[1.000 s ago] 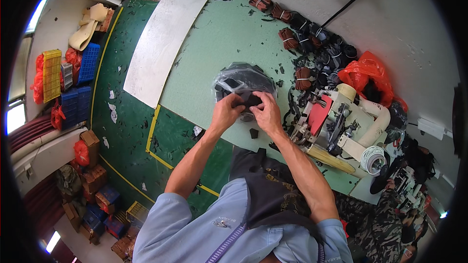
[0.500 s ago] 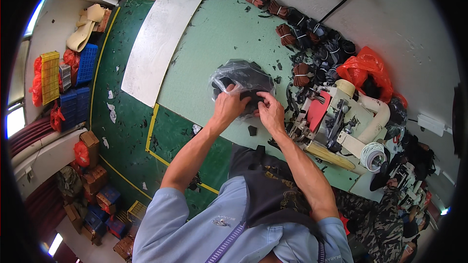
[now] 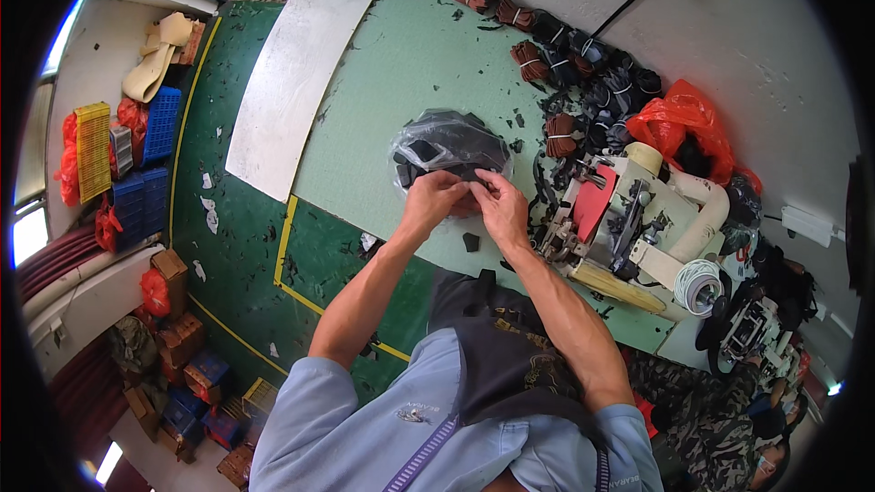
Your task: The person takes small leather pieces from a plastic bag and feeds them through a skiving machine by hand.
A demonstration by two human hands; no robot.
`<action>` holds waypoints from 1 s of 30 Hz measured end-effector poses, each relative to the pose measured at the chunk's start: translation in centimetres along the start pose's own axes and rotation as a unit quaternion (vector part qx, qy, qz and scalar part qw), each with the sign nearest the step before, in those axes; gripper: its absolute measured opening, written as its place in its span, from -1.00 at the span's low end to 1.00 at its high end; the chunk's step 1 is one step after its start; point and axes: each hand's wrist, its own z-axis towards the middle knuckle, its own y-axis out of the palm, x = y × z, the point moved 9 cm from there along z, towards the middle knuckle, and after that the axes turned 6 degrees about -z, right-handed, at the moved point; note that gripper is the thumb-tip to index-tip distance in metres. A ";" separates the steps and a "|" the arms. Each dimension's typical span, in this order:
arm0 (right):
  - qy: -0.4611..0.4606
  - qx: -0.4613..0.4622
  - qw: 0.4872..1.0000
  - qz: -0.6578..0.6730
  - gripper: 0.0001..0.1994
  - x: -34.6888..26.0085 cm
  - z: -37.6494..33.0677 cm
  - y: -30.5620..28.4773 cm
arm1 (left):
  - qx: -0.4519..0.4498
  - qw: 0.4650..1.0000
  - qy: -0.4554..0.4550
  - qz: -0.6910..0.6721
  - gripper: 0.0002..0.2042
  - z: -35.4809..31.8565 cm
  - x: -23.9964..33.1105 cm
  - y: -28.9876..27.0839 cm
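Note:
A clear plastic bag [image 3: 456, 132] full of flat black pieces lies on the light green table. At its near edge my two hands come close together, fingertips almost touching. The fingers of my left hand [image 3: 432, 198] are closed in a pinch on the bag's near rim. My right hand [image 3: 500, 207] pinches the rim just beside it, thumb against fingers. The exact grip is partly hidden by the fingers. A loose black piece [image 3: 471, 242] lies on the table just below my right hand.
A sewing-type machine [image 3: 638, 228] stands to the right, with a red plastic bag [image 3: 684, 128] behind it. Tied black and brown bundles [image 3: 602, 82] line the wall. A white board [image 3: 301, 73] covers the table's left side. A person in camouflage clothing [image 3: 702, 410] sits at lower right.
My left hand has drawn back from on top of the bag to its near rim. Both hands have closed in toward each other, and more of the black pieces show.

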 end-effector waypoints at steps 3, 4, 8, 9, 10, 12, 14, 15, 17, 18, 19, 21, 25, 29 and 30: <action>0.095 -0.016 0.995 0.027 -0.72 2.2 -0.2 -0.2 | 0.023 0.970 0.062 0.234 -0.79 0.7 1.4 -0.4; 0.095 -0.016 0.995 0.027 -0.72 2.3 -0.3 -0.3 | 0.051 0.928 0.194 0.315 -0.77 0.7 3.0 -0.2; 0.103 -0.011 0.994 0.022 -0.75 2.4 -0.5 -0.2 | 0.028 0.833 0.390 0.391 -0.72 -0.2 4.2 1.5; 0.112 0.003 0.993 0.022 -0.77 2.7 -0.7 -0.4 | 0.004 0.824 0.383 0.417 -0.68 -0.2 4.2 2.1; 0.113 0.006 0.993 0.023 -0.77 2.8 -0.7 -0.7 | 0.002 0.823 0.384 0.417 -0.68 -0.3 4.4 2.3; 0.087 -0.009 0.995 0.045 -0.81 2.4 -0.7 -0.6 | 0.026 0.849 0.365 0.382 -0.71 -0.4 4.8 1.4; 0.001 -0.004 1.000 -0.004 -0.82 1.1 -0.9 -1.0 | 0.023 0.877 0.298 0.377 -0.73 -0.4 4.3 0.3; -0.084 0.000 0.995 -0.054 -0.82 -0.3 -1.2 -1.1 | 0.020 0.900 0.228 0.370 -0.74 0.0 3.5 -0.2; -0.153 0.014 0.985 -0.083 -0.82 -1.6 -1.2 -1.2 | -0.035 0.906 0.236 0.349 -0.75 -0.7 4.1 0.9; -0.222 0.027 0.968 -0.112 -0.81 -2.9 -1.6 -1.2 | -0.088 0.909 0.243 0.327 -0.75 -1.1 4.2 1.7; -0.221 0.026 0.968 -0.112 -0.81 -3.1 -1.9 -1.3 | -0.088 0.909 0.243 0.326 -0.75 -0.7 3.8 1.7; 0.000 -0.023 0.998 -0.066 -0.82 0.5 -1.5 -1.0 | 0.022 0.891 0.274 0.362 -0.72 0.0 4.3 0.0; 0.067 -0.002 0.998 -0.001 -0.80 1.8 -1.7 -1.8 | -0.010 0.843 0.323 0.429 -0.70 -0.1 4.5 1.8; 0.068 -0.020 0.997 0.017 -0.74 2.3 -1.5 -1.7 | 0.003 0.825 0.336 0.454 -0.71 0.2 4.3 1.8; 0.063 -0.027 0.997 0.020 -0.73 2.5 -1.4 -1.5 | 0.001 0.825 0.347 0.447 -0.71 0.0 4.6 1.9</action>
